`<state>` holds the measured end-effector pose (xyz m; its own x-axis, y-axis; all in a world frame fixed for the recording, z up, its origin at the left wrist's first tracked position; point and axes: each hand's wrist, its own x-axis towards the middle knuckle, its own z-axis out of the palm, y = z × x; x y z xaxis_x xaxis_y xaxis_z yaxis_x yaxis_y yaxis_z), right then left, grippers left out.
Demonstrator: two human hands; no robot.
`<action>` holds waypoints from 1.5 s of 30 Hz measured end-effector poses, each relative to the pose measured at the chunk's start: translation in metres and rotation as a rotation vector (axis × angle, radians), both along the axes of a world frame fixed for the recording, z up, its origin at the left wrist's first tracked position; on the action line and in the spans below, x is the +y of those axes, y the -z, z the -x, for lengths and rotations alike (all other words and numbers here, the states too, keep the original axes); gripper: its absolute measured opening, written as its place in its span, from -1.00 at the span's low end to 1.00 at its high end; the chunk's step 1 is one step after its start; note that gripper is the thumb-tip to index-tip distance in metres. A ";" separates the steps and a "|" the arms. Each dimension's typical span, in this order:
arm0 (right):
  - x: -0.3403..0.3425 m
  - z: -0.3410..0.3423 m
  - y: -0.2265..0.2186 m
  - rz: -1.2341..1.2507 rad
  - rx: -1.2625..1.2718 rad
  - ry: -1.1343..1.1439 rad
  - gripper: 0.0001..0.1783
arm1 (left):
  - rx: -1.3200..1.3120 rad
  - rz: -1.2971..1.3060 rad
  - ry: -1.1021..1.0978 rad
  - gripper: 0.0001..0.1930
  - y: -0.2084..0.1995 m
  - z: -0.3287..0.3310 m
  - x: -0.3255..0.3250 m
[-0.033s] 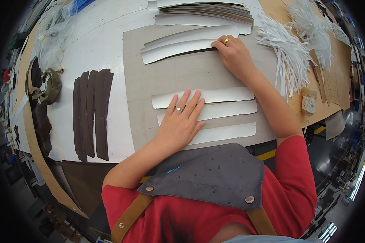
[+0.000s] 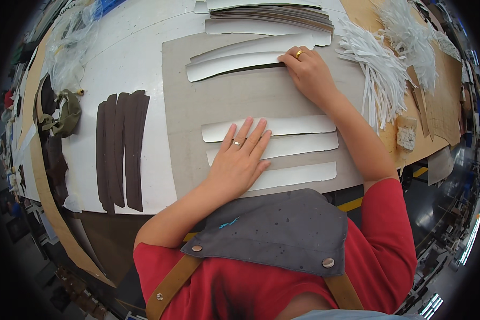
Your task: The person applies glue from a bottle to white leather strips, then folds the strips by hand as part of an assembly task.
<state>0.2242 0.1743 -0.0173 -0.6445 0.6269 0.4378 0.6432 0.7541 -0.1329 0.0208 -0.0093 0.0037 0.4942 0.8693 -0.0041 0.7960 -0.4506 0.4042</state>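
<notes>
Three white strips lie one below another on a grey board in front of me. My left hand rests flat across the left part of the upper two, fingers spread. The lowest white strip is apart from them, by the hand's heel. Farther off, my right hand pinches the right end of another white strip; a dark gap shows under its lower edge. Just behind it lies one more pale strip, partly overlapped. A ring sits on each hand.
A stack of strips stands at the far edge. Several dark brown strips lie at the left, near an olive cloth and clear plastic. Thin white strips and a small block are at the right.
The upper strip under my left hand has shifted slightly to the right. The left end of the strip in my right hand has moved slightly farther away.
</notes>
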 end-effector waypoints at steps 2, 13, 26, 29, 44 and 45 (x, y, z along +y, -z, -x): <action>-0.006 -0.002 -0.009 -0.033 0.074 -0.037 -0.74 | -0.053 -0.031 0.047 -0.45 0.004 -0.002 0.003; 0.018 -0.127 -0.087 1.387 0.994 -0.254 -0.79 | -0.349 -0.147 0.058 -0.63 -0.011 -0.001 0.024; 0.049 -0.052 -0.150 0.417 1.052 0.154 -0.84 | -0.511 -0.157 0.163 -0.70 -0.009 -0.018 0.021; 0.039 0.002 -0.115 0.033 0.478 -0.051 -0.82 | -0.522 -0.159 0.160 -0.71 -0.007 -0.019 0.019; -0.056 -0.037 -0.039 0.065 -0.355 -0.201 -0.56 | -0.111 -0.206 -0.043 -0.52 0.002 -0.001 0.037; -0.055 -0.036 -0.039 0.063 -0.352 -0.195 -0.56 | -0.109 -0.208 -0.037 -0.52 0.004 0.000 0.038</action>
<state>0.2602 0.1191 0.0219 -0.8578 0.4964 0.1335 0.5031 0.8640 0.0201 0.0211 0.0283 -0.0004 0.4497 0.8635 0.2284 0.7704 -0.5044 0.3899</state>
